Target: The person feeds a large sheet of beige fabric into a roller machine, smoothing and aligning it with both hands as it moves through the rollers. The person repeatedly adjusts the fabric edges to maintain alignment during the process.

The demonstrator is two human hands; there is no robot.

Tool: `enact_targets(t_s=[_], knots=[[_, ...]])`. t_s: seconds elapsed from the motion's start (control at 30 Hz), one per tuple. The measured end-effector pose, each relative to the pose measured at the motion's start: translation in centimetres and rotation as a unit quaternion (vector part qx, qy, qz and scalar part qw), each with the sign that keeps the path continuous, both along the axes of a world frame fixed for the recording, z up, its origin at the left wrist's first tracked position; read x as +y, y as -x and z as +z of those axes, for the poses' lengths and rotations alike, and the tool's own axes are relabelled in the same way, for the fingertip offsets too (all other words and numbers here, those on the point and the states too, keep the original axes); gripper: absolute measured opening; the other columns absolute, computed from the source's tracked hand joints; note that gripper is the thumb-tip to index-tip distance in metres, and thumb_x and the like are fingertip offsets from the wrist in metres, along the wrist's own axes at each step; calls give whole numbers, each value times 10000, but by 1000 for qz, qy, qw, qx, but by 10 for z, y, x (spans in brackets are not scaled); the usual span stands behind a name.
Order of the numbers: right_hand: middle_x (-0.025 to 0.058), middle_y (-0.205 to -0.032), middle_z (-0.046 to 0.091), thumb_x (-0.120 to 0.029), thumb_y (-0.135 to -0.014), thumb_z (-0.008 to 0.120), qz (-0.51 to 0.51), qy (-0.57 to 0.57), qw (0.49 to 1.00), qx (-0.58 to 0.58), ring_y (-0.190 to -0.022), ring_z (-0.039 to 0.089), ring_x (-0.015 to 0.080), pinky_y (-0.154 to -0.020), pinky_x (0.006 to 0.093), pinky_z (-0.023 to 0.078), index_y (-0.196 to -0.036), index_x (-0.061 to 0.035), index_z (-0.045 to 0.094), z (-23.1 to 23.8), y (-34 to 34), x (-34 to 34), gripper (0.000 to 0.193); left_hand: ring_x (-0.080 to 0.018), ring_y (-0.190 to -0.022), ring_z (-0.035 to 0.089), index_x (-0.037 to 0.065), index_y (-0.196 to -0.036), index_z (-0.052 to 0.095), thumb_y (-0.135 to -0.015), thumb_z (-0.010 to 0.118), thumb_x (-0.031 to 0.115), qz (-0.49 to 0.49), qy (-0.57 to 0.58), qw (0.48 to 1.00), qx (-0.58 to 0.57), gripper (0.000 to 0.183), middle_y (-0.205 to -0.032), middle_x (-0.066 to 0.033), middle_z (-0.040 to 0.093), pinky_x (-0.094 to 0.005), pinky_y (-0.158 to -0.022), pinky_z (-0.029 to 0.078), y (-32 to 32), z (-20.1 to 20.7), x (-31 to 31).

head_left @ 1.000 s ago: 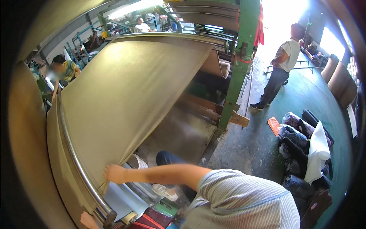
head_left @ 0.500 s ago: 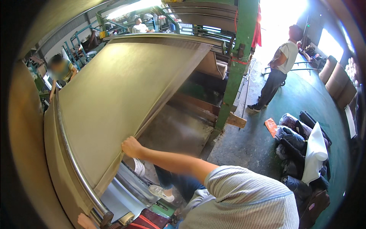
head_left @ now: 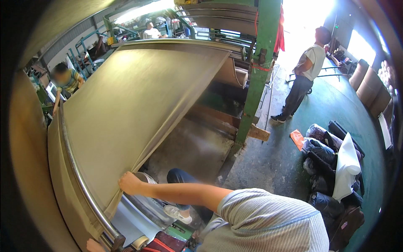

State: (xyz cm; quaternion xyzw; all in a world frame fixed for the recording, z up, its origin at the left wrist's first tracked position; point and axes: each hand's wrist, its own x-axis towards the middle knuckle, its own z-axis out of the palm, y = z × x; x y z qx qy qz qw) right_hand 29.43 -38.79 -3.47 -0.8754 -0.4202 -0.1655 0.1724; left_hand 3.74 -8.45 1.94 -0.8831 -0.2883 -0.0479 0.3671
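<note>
Behind the fabric sheet (head_left: 138, 113) edge, right hand (head_left: 131, 184) fingers vanish.

Right hand (head_left: 131, 183) seemingly grips fabric sheet (head_left: 134, 109).

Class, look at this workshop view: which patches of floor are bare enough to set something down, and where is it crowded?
Bare: the grey floor between the green post and the bags, and the green floor beside the standing person. Crowded: under the fabric sheet, where the right hand grips its edge.
</note>
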Motion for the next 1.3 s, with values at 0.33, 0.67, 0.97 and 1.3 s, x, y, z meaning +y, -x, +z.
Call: enact_targets(t_s=[0.33,0.67,0.97,1.3], knots=[[62,-791,596,-134,-720,543,67,-54,996,26,-823,576,232,-680,360,416,-795,-72,596,-18,26,45,111,-239,-632,621,86,-676,589,-779,547,99,-23,54,998,-20,112,-680,-74,611,-343,-535,488,-18,-10,19],[127,-825,583,-154,-726,520,-156,-47,985,-56,-861,532,267,-746,369,408,-790,-59,609,5,-104,-74,145,-253,-567,629,90,-659,670,-775,525,136,2,74,997,-15,192,-636,-73,641,-374,-490,494,-15,33,-43],[106,-697,613,-166,-713,521,-57,1,998,24,-695,601,252,-622,357,425,-709,-60,591,-12,-60,-65,127,-242,-559,632,93,-650,668,-781,514,125,22,39,999,-8,204,-638,-76,644,-355,-473,492,-2,17,-20],[79,-675,601,-155,-722,527,-6,9,1000,-2,-678,594,229,-605,340,421,-721,-70,576,-18,-14,-16,98,-222,-571,639,103,-637,664,-785,521,124,18,27,999,4,206,-641,-62,647,-354,-483,501,-4,5,-7]])
